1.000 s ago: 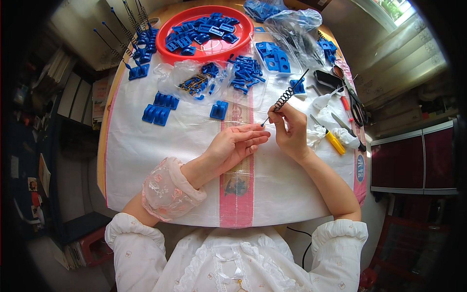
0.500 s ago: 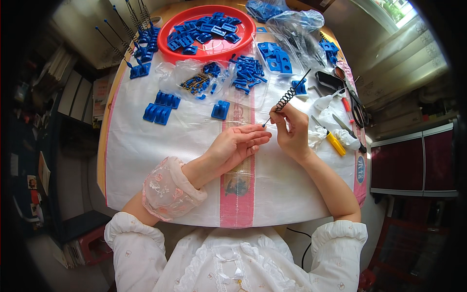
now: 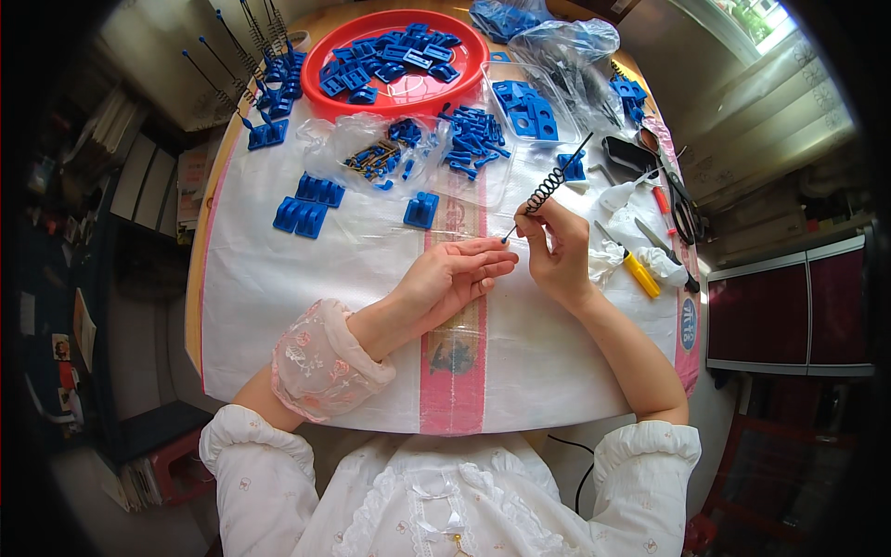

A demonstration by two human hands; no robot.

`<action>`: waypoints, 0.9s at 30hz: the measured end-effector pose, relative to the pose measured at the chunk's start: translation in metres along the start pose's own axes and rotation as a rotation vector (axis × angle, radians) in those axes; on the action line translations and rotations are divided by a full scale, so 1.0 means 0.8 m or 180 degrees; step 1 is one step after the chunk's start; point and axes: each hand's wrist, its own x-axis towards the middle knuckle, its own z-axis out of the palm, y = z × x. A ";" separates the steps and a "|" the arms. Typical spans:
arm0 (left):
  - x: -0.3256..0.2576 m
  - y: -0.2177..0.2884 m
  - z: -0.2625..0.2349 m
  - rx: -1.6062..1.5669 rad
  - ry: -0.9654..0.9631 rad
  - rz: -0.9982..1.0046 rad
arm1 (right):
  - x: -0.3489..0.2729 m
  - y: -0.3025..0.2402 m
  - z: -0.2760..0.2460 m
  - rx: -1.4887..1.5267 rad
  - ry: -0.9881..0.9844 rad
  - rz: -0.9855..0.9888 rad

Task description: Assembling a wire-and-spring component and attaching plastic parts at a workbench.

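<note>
Pinched between the thumb and fingers of my right hand (image 3: 561,255) is a thin black rod with a coiled spring (image 3: 546,188) around it. The rod slants from upper right down to lower left, and its small blue tip (image 3: 504,240) meets the fingertips of my left hand (image 3: 447,282). That left hand is turned partly palm up, its fingers stretched out and loosely bent. Beyond the hands, a blue clip-like plastic piece (image 3: 421,211) lies on the white sheet, and two more blue pieces (image 3: 299,217) (image 3: 320,189) sit to its left.
A red basin (image 3: 314,96) of blue parts stands at the back. Before it are a plastic bag (image 3: 320,153) with brass-coloured pieces and a pile of blue pegs (image 3: 473,139). Spring-rod assemblies (image 3: 267,133) stand far left. A yellow-handled tool (image 3: 641,276) and black scissors (image 3: 685,209) lie right.
</note>
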 end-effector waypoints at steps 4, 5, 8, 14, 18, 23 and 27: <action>0.000 -0.001 -0.002 -0.0017 0.0002 -0.0006 | 0.000 0.003 0.000 -0.0006 -0.0021 -0.0044; 0.000 -0.001 -0.002 -0.0018 -0.0014 0.0000 | 0.000 0.002 0.000 -0.0003 -0.0025 -0.0053; 0.000 -0.001 -0.002 -0.0010 -0.0050 0.0007 | 0.001 -0.001 -0.001 -0.0011 -0.0029 -0.0073; 0.000 0.000 0.002 -0.0018 -0.0067 -0.0004 | -0.001 -0.001 -0.004 -0.0083 -0.0018 -0.0125; -0.001 0.001 0.002 -0.0009 -0.0067 0.0003 | 0.003 -0.006 -0.003 -0.0181 -0.0014 -0.0326; -0.001 0.001 0.005 -0.0011 -0.0107 -0.0063 | 0.000 -0.002 -0.007 -0.0033 -0.0017 -0.0075; 0.000 0.001 0.003 0.0083 -0.0145 -0.0041 | 0.003 -0.006 -0.008 -0.0035 0.0052 -0.0208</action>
